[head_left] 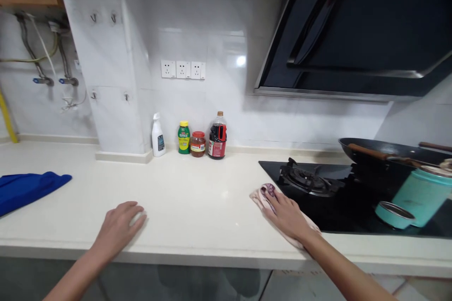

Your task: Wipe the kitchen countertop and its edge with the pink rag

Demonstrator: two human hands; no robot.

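Observation:
My right hand (285, 214) presses a pale cloth with a dark purple pattern (269, 190) onto the countertop. The cloth bunches ahead of the fingers and trails under the palm and wrist, partly hidden by them, right beside the left edge of the black gas stove (326, 218). Over the left part of the cream countertop (197, 207), my left hand (122, 223) has its thumb apart from its loosely bent fingers and holds nothing.
Along the wall stand a white spray bottle (158, 135), a green bottle (183, 138), a red-lidded jar (198, 145) and a dark sauce bottle (217, 137). Blue fabric (33, 189) lies far left. A wok (399, 150) and turquoise containers (423, 195) crowd the stove under a range hood (360, 33).

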